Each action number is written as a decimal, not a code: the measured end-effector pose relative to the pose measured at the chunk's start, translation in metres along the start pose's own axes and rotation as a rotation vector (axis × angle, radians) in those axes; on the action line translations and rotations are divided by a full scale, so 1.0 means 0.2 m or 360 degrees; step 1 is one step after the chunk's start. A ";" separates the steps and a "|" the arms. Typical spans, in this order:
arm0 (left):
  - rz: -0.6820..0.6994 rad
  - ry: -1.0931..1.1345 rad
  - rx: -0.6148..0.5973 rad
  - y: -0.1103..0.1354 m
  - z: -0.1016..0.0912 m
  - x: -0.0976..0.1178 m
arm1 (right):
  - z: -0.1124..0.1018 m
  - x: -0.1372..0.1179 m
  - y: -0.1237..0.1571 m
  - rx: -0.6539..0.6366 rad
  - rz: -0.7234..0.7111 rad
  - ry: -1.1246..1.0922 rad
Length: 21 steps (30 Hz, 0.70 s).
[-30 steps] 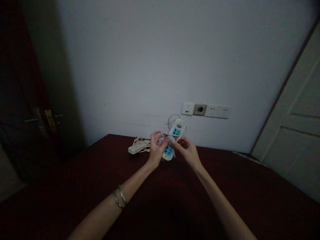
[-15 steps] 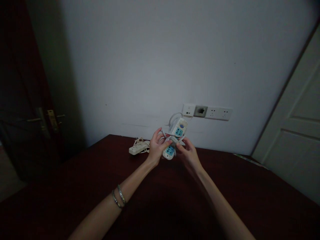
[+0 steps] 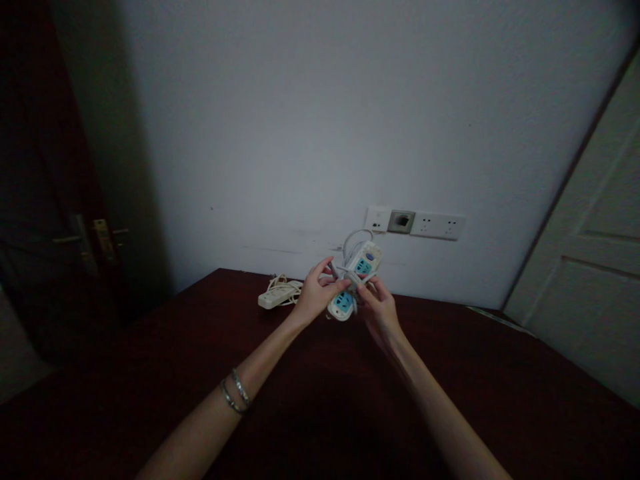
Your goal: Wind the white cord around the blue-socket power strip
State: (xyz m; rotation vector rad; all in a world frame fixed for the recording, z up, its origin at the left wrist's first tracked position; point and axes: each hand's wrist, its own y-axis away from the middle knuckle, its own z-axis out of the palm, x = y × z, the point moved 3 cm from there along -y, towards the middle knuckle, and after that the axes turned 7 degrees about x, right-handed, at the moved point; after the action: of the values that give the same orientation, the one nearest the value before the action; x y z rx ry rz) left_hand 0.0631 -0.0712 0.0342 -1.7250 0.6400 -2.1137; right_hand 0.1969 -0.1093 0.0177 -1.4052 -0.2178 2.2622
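Both hands hold a white power strip (image 3: 356,280) with blue sockets up above the dark red table (image 3: 350,400). Its white cord (image 3: 353,241) is wound around the strip's middle and loops up behind it. My left hand (image 3: 315,297) grips the strip from the left, thumb on its front. My right hand (image 3: 379,307) pinches the wound cord at the strip's right side. Two bangles (image 3: 235,393) sit on my left wrist.
A second, cream power strip (image 3: 274,295) with its coiled cord lies on the table near the wall. A row of wall sockets (image 3: 415,223) is behind the hands. A dark door with a brass handle (image 3: 95,240) stands left, a white door (image 3: 590,267) right.
The strip has tilted and shifted slightly right. My right hand has moved in closer under it, working the cord around its middle.
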 end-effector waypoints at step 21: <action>0.0449 -0.0926 -0.0898 -0.10 -0.16 0.09 | -0.05 0.03 -0.02 -0.0380 0.0202 0.0202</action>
State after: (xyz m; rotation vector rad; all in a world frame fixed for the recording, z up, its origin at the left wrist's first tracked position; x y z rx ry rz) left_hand 0.0288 -0.0603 0.0549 -2.2285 1.2716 -1.2056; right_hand 0.2051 -0.1043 0.0106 -1.7233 -0.3771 2.2972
